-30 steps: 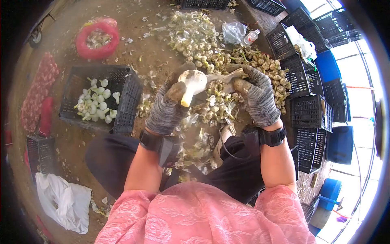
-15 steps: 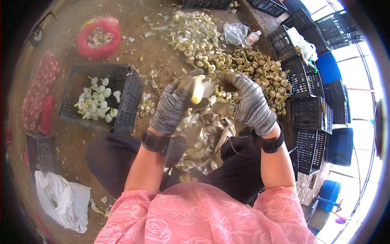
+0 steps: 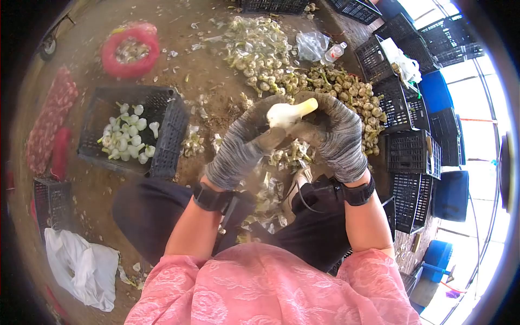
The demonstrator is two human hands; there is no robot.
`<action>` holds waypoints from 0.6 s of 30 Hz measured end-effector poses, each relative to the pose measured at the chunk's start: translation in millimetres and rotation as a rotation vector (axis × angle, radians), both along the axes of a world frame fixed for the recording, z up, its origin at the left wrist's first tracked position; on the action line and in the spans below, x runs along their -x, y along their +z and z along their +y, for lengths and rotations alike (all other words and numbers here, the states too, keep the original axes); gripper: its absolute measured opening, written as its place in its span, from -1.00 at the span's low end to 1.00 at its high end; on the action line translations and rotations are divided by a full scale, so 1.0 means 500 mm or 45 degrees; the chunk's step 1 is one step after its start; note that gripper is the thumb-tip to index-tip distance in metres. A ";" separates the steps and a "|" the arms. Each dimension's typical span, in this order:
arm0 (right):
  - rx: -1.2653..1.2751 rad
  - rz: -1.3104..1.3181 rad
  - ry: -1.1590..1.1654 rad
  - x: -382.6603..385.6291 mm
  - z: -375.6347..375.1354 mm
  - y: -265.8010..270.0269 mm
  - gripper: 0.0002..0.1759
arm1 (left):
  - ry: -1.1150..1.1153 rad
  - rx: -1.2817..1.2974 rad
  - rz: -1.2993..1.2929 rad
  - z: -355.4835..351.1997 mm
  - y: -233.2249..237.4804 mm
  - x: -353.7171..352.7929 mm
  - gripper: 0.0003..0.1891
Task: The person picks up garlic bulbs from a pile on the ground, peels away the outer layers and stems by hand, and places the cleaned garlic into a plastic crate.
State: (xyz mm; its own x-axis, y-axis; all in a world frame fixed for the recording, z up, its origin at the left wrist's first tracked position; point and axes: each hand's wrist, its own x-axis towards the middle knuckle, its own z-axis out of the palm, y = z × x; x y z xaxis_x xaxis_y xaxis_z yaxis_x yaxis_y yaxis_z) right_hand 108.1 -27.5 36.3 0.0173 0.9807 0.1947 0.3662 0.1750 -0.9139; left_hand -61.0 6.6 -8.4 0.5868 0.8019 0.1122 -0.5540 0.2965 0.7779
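A white, peeled garlic bulb (image 3: 281, 114) with a pale yellow cut stem sits between my two gloved hands. My left hand (image 3: 238, 146) is closed on the bulb, its thumb pressed against the near side. From the other side my right hand (image 3: 340, 138) curls in and grips it too, with the stem pointing up and right across its fingers. Unpeeled garlic bulbs (image 3: 352, 89) are heaped on the ground beyond my right hand. To the left, cleaned white bulbs (image 3: 125, 135) lie in a black crate (image 3: 169, 138).
Loose skins (image 3: 260, 40) cover the ground ahead. A pink mesh bag (image 3: 110, 62) stands at far left, a white sack (image 3: 81, 268) at near left. A plastic bottle (image 3: 336, 52) lies beside a clear bag (image 3: 312, 46). Stacked black crates (image 3: 409, 151) and blue containers (image 3: 452, 195) line the right.
The bulb has turned from stem down to stem up and right. My right hand, apart before, has moved left onto it, and my left hand has shifted right.
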 end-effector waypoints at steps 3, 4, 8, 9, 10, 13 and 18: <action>0.011 -0.033 -0.032 -0.002 -0.002 0.004 -0.49 | -0.009 0.036 0.004 -0.001 0.003 0.003 -0.47; 0.038 0.042 -0.027 0.002 -0.004 0.013 -0.52 | 0.002 0.015 0.008 -0.001 0.000 0.004 -0.47; 0.092 0.085 -0.059 -0.007 -0.002 0.009 -0.53 | -0.038 0.148 -0.071 -0.001 -0.012 0.002 -0.49; 0.092 0.085 -0.060 -0.007 -0.003 0.010 -0.53 | -0.039 0.148 -0.071 0.000 -0.014 0.000 -0.49; 0.116 0.088 -0.058 -0.006 -0.003 0.014 -0.57 | -0.096 0.226 -0.141 0.002 -0.014 -0.001 -0.49; 0.125 0.065 -0.077 -0.003 -0.004 0.009 -0.62 | -0.158 0.368 -0.227 0.003 -0.018 -0.001 -0.48; 0.054 -0.104 -0.030 0.010 -0.003 0.010 -0.66 | 0.041 -0.122 0.076 -0.002 -0.034 -0.018 -0.44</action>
